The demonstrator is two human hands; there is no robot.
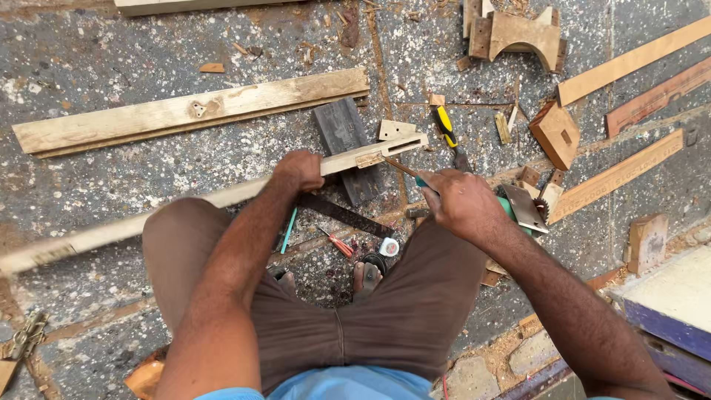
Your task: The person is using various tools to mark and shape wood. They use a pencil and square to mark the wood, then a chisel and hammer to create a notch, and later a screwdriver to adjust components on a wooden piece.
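Note:
My left hand (298, 170) grips a long pale wooden batten (222, 196) that runs from the lower left to a slotted end (392, 147) near the middle. In my right hand (459, 201) is a thin chisel-like tool (406, 170), its tip touching the batten's slotted end. The batten rests across a dark block (342, 132). My knees in brown shorts are below, and my feet in sandals stand on the floor between them.
A wide plank (185, 111) lies at the upper left. A yellow-handled tool (445, 126), a red screwdriver (339, 244), a dark square blade (348, 216), a green power tool (522, 211), wood offcuts and strips (615, 176) lie around on the speckled floor. A blue-edged board (666, 304) is at right.

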